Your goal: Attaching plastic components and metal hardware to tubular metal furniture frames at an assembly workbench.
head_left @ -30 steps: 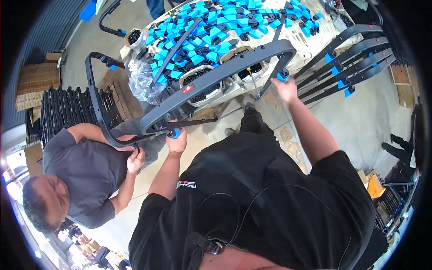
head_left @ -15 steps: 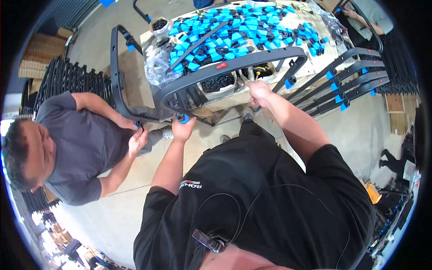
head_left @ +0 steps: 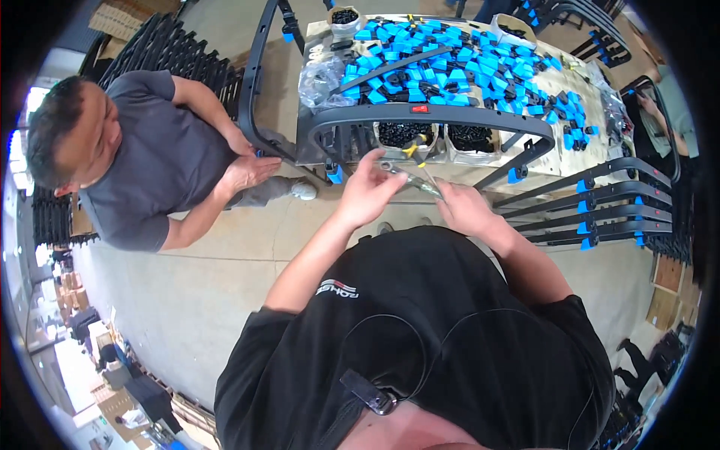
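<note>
Pliers [head_left: 411,174] between both hands — left hand [head_left: 369,193], right hand [head_left: 463,210].

Slim metal hand tool [head_left: 409,174], yellow-tipped, held level between both hands, just below curved dark frame [head_left: 427,116].

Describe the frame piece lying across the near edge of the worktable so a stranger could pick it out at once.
Start at the pale worktable heaped with small blue plastic clips. Along its near edge, just above the person's left hand and right hand, lies a long dark grey curved plastic frame. Unlike the similar dark bars stacked to the right, it arches over the table and carries a small red tag at its middle.
</note>
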`<state>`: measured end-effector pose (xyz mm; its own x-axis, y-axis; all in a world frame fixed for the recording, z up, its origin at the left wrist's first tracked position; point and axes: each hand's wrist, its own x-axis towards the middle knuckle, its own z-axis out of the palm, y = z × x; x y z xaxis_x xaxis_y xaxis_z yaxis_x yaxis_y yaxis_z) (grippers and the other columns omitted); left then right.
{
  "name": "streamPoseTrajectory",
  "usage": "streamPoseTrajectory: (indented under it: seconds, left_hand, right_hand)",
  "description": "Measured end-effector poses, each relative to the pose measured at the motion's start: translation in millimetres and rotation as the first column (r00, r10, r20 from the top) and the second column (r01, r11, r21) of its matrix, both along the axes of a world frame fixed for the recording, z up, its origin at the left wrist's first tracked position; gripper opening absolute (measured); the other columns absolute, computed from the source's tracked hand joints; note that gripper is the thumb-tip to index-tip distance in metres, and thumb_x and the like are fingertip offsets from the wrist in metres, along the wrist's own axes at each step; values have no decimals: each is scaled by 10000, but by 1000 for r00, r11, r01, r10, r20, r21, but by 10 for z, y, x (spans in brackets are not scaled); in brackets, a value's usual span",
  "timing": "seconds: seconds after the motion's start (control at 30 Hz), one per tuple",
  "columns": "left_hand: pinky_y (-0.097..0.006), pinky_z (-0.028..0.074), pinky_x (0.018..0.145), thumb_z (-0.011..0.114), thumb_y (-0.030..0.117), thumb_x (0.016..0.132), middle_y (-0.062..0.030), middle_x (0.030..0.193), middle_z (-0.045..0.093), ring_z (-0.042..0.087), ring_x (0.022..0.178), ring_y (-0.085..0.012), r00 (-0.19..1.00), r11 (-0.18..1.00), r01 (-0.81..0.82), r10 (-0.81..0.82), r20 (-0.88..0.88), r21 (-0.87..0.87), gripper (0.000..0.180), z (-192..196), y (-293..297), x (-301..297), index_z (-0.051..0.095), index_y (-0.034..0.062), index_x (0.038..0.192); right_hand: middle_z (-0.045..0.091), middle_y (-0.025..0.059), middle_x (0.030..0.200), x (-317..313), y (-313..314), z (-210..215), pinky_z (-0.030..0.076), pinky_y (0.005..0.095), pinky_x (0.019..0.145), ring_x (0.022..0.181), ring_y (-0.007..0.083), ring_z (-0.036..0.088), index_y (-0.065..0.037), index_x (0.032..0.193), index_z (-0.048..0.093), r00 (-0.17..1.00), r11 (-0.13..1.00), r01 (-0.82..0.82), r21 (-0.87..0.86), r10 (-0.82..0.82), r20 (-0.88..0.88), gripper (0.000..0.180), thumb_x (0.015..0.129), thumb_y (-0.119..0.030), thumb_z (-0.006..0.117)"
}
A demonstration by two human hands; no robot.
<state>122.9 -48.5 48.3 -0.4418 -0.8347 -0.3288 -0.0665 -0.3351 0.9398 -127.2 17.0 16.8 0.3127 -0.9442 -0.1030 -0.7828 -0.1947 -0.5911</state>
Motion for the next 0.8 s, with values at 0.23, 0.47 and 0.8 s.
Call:
streamPoseTrajectory:
  seconds: [0.23, 0.47, 0.8]
  left_hand:
    - [-265, 501, 694, 631, 276, 1027, -54, 920, 681, 620, 794, -102, 970, 984, -167, 174, 169, -57, 324, -179, 213, -249, 590, -12, 1171]
    - [-268, 517, 788, 505, 161, 1079, -75, 1055, 689, 625, 866, -111, 936, 942, -326, 311, -167, -74, 220, -297, 431, -192, 583, -8, 1196]
    - [-280, 516, 829, 549, 95, 1050, -121, 1036, 693, 631, 878, -136, 868, 724, -443, 494, -52, -529, 248, -453, 338, 1411, 440, -13, 1246]
  right_hand:
    - [693, 210, 973, -60, -71, 27, 537, 499, 824, 903, 399, 682, -45, 1427, 504, 979, 982, -183, -50, 178, -103, 511, 931, -157, 556]
    - [694, 188, 976, 31, -53, -65, 550, 483, 789, 874, 372, 689, -78, 1399, 537, 953, 963, -270, 12, 269, -137, 485, 939, -221, 587]
    - [689, 142, 933, 266, 162, -379, 511, 349, 794, 814, 233, 637, -33, 1173, 658, 725, 920, 235, 313, -380, 575, 355, 964, -318, 686]
